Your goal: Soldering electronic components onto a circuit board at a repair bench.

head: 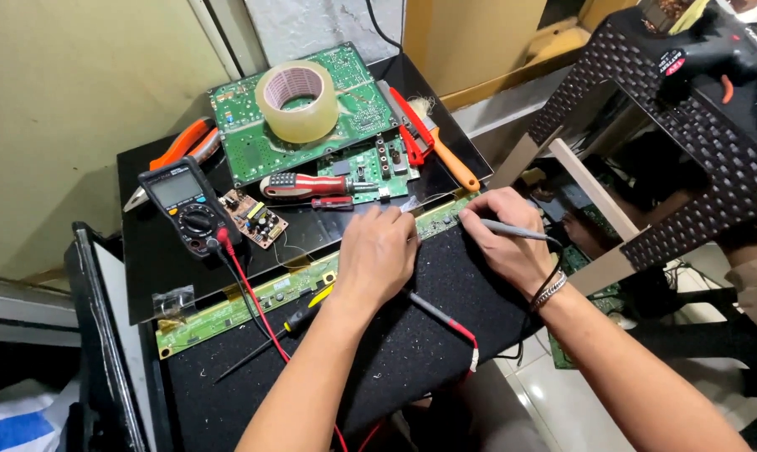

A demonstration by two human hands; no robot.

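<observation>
My left hand [377,255] rests knuckles-up on a long narrow green circuit strip [253,297] that runs along the edge of a black panel; its fingertips press near the strip's middle, and whether it holds anything is hidden. My right hand [506,238] grips a black meter probe [517,229], tip pointing left at the strip's right end [442,216]. A red probe [441,316] lies on the black felt below my left hand. Red and black leads run to a black multimeter [188,206] at the left.
Behind lie a large green board [265,138] with a tape roll [298,100], a smaller board [363,167], a red-handled screwdriver [307,184], orange pliers [182,146] and an orange cutter [445,155]. A yellow-black screwdriver [299,316] lies on the felt. A black stool [688,134] stands right.
</observation>
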